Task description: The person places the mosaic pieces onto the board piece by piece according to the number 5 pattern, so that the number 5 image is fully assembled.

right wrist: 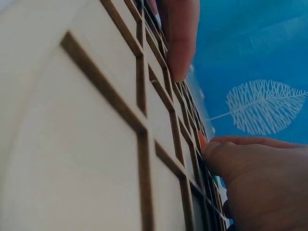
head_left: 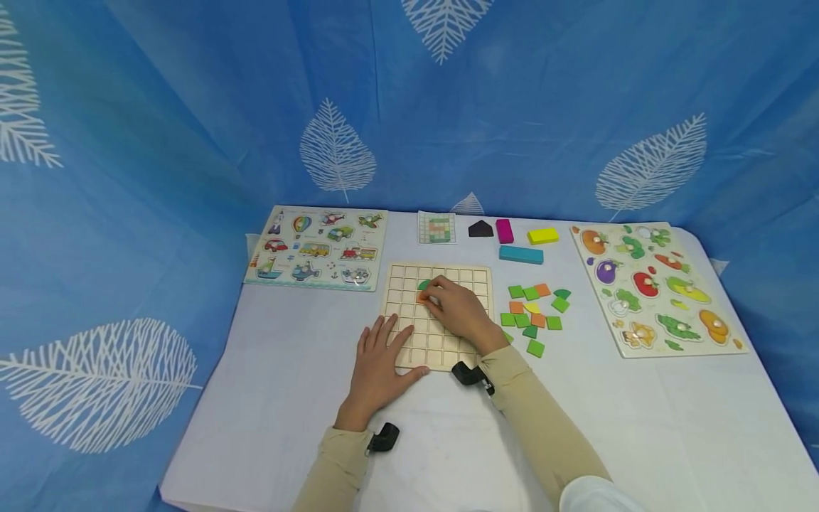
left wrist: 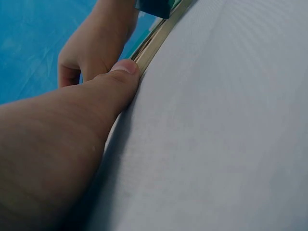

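"While the right hand (head_left: 462, 311) is busy on the wooden board (head_left: 448, 352), can you tell how much is done?"

"Only a little, I think. One green piece (head_left: 424, 284) is on the board, at eleven o'clock from its middle, with twelve pointing away from the person. An orange piece (head_left: 420, 297) is just below it, between ten and eleven."

"Is anyone holding the orange one?"

"Yes, the right finger and thumb look closed tight on it. The left hand (head_left: 377, 366) is at eight o'clock. Its fingers are spread wide, and its thumb touches the board's edge."

"So what is left?"

"I guess most of it. Every board square I can see past the hands is bare. Lots of green tiles (head_left: 535, 348) and orange tiles (head_left: 516, 307) lie loose at three o'clock, with a yellow piece (head_left: 532, 307) in the middle of them. The little card (head_left: 437, 229) at twelve o'clock shows green and orange squares, so maybe it is the one to copy."

"Are there any words to read?"

"The picture board (head_left: 333, 270) at ten o'clock has tiny words by its cars and planes, but they are too small to read. I can't find a brand name anywhere."
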